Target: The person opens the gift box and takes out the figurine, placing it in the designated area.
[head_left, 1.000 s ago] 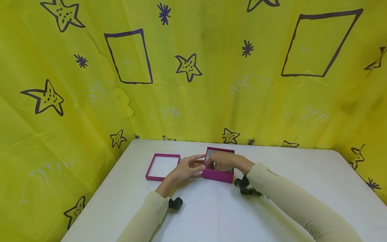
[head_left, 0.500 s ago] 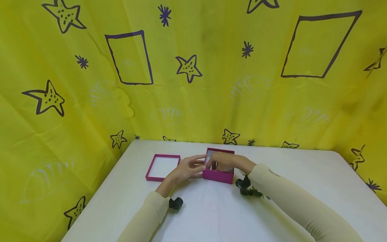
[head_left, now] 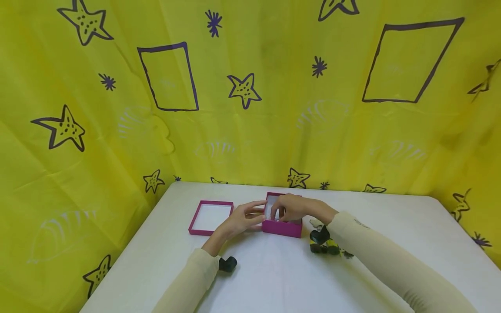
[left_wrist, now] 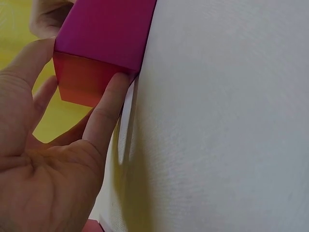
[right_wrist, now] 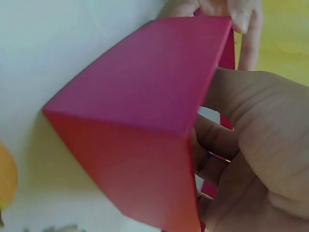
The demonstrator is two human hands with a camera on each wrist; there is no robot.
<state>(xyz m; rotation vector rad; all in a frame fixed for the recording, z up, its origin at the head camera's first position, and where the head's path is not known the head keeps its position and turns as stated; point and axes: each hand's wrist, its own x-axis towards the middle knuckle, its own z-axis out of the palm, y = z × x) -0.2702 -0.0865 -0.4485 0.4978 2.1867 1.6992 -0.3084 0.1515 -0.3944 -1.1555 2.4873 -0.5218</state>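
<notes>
A magenta box (head_left: 282,228) with a pale inside stands uncovered on the white table. My left hand (head_left: 240,219) steadies its left side with spread, mostly straight fingers; in the left wrist view the fingertips (left_wrist: 116,84) touch the end wall. Over the rim reaches my right hand (head_left: 291,206), fingers bent down into the box. In the right wrist view the box's front wall (right_wrist: 140,77) hides those fingertips, so whether they hold anything is unclear. Left of the box lies a matching square lid (head_left: 199,231), its white inside facing up.
Small yellow and dark items (head_left: 332,248) lie under the right wrist, partly covered by it. An orange thing (right_wrist: 6,176) shows at the left of the right wrist view. A yellow curtain (head_left: 250,130) with drawn stars hangs behind the table (head_left: 270,278).
My right hand has risen slightly and shifted a little right inside the box, uncovering more of the interior and the items by the wrist. The left hand stays at the box's side.
</notes>
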